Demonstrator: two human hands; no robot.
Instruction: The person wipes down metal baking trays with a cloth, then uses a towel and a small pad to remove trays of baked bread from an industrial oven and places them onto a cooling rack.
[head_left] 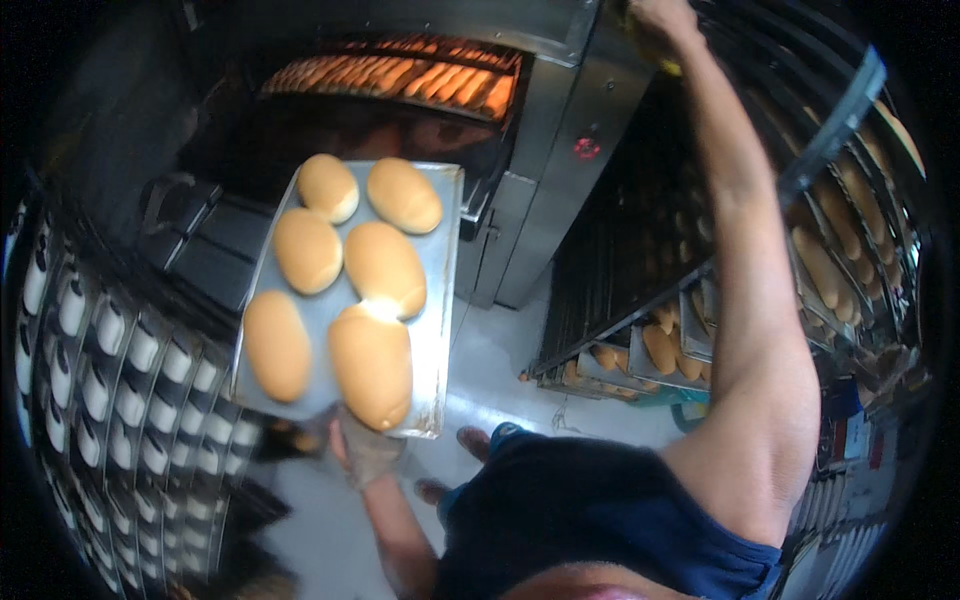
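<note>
My left hand (368, 450), in what looks like a worn glove or cloth, grips the near edge of a metal baking tray (438, 300). Several golden bread loaves (385, 265) lie on the tray, two of them touching end to end near its middle. My right arm reaches far up and forward. At the top edge, my right hand (662, 18) is closed beside the oven's right side, close to a tall rack; a blurred yellow item (665, 62) shows just under it, and what the fingers hold is hidden.
Ahead, a lit oven (390, 85) holds rows of browned loaves. On the right a tall dark rack (650, 310) carries trays of long baked loaves (660, 350). At left stands another rack (85, 375) with rows of pale pieces. Pale floor (500, 345) shows between them.
</note>
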